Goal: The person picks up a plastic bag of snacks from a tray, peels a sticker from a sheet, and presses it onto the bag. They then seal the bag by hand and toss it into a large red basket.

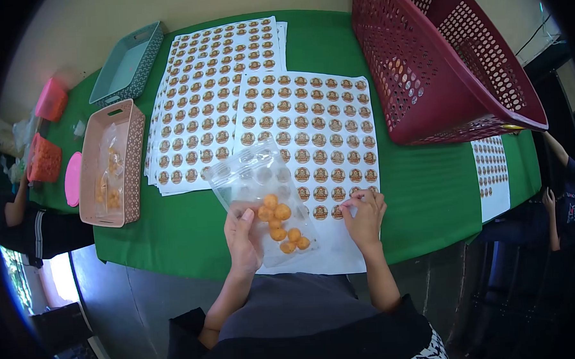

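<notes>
My left hand (241, 243) is closed on the lower left side of a clear zip-lock bag (241, 172), thumb on the front. Several round orange snack balls (276, 213) lie inside the bag, and its zip edge points up and left. Under the bag is a white sheet of round brown labels (308, 143). My right hand (361, 218) is over the sheet's lower right part, with thumb and index finger pinched at a round sticker (337, 212) in the bottom row. Whether that sticker is lifted from the sheet is hard to see.
More sticker sheets (191, 113) are stacked behind. A pink basket (87, 166) with bagged snacks and a teal basket (125, 61) stand left. At right are a large maroon basket (424, 71) and another sheet (490, 170) on the green cloth (429, 192). Other people are at both sides.
</notes>
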